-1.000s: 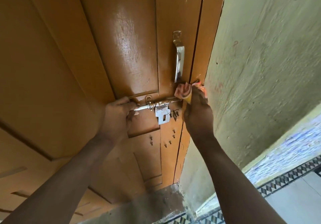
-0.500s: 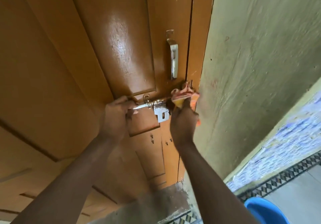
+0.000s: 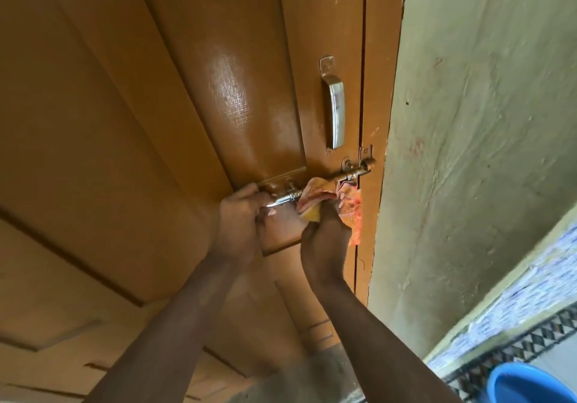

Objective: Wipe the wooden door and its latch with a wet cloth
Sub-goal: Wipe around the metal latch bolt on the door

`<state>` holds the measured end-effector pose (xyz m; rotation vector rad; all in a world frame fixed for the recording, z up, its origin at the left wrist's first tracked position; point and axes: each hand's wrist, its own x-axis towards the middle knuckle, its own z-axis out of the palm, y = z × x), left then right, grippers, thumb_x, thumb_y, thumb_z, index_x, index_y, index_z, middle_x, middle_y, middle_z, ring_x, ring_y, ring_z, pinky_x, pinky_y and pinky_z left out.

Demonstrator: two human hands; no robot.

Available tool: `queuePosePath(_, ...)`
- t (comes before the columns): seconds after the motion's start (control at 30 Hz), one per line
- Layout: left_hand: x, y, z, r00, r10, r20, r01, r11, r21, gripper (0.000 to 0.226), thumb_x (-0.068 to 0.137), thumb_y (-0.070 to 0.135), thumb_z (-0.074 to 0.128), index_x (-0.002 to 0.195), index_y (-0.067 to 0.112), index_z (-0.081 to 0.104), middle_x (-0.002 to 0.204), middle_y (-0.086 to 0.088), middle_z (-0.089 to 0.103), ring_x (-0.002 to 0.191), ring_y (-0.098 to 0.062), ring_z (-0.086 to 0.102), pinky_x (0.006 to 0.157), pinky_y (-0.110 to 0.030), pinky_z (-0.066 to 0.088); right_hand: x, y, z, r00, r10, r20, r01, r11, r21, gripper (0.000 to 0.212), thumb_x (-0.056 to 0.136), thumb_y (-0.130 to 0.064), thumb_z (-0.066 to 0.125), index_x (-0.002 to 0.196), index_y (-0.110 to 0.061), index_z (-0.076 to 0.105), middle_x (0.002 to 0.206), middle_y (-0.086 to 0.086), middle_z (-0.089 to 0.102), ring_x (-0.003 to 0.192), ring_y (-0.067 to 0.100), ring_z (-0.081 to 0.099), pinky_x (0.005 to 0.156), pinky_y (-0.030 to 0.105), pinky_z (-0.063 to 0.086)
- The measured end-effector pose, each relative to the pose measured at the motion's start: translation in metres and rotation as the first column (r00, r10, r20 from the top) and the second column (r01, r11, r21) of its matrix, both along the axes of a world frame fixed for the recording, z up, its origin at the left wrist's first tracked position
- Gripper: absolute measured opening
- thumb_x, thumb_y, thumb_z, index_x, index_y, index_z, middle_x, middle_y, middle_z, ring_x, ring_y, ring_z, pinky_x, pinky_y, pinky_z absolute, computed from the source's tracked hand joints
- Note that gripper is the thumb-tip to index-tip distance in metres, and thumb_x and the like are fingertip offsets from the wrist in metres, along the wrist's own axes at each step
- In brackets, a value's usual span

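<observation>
Head view puts the sliding latch bolt (image 3: 324, 184) low on the wooden door (image 3: 193, 96), its tip through the frame staple (image 3: 367, 160), with my right hand (image 3: 324, 243) gripped closed around the patterned wet cloth (image 3: 331, 198) bunched over its middle. My left hand (image 3: 240, 224) has its fingers closed on the bolt's handle end. I judge that a hard rub could jerk the bolt and pinch fingers, or snag cloth on the guides.

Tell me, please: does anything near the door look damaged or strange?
Reddish smears mark the pale green plaster wall beside the brown wooden door, level with the silver sliding latch. Otherwise nothing stands out.
</observation>
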<state>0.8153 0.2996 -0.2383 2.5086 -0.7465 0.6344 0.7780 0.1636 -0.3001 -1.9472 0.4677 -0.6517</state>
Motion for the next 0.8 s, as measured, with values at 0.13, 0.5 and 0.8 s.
queuePosePath(0.13, 0.002, -0.001, -0.001, 1.000, -0.002, 0.008, 0.002, 1.000, -0.010, 0.028, 0.072, -0.016, 0.080, 0.085, 0.009, 0.081, 0.080, -0.005, 0.066, 0.069, -0.012, 0.059, 0.058, -0.010, 0.036, 0.000, 0.005, -0.013, 0.996, 0.077, 0.038, -0.076, 0.997, -0.022, 0.043, 0.096, -0.001, 0.063, 0.138, -0.008, 0.055, 0.125, 0.009, 0.067, 0.092, 0.020, 0.069, 0.069, 0.018, 0.058)
queuePosePath(0.5, 0.004, 0.003, -0.002, 0.999, -0.023, 0.024, 0.023, 1.000, 0.017, 0.028, 0.075, -0.012, 0.079, 0.087, 0.013, 0.080, 0.079, -0.001, 0.062, 0.060, -0.020, 0.060, 0.048, -0.031, 0.049, -0.004, -0.004, -0.047, 0.988, 0.143, -0.058, -0.154, 0.920, -0.361, 0.076, 0.078, 0.013, 0.074, 0.148, 0.002, 0.047, 0.158, 0.025, 0.041, 0.140, 0.044, 0.047, 0.078, 0.036, 0.063)
queuePosePath(0.8, -0.003, -0.002, 0.005, 0.990, -0.102, 0.097, 0.104, 0.994, -0.013, 0.033, 0.089, 0.025, 0.055, 0.085, 0.005, 0.080, 0.074, -0.005, 0.061, 0.057, -0.021, 0.058, 0.049, -0.027, 0.046, -0.009, 0.018, -0.060, 0.976, 0.198, 0.087, -0.141, 0.886, -0.442, 0.080, 0.082, 0.014, 0.063, 0.155, -0.005, 0.037, 0.164, 0.020, 0.033, 0.144, 0.045, 0.042, 0.075, 0.041, 0.065)
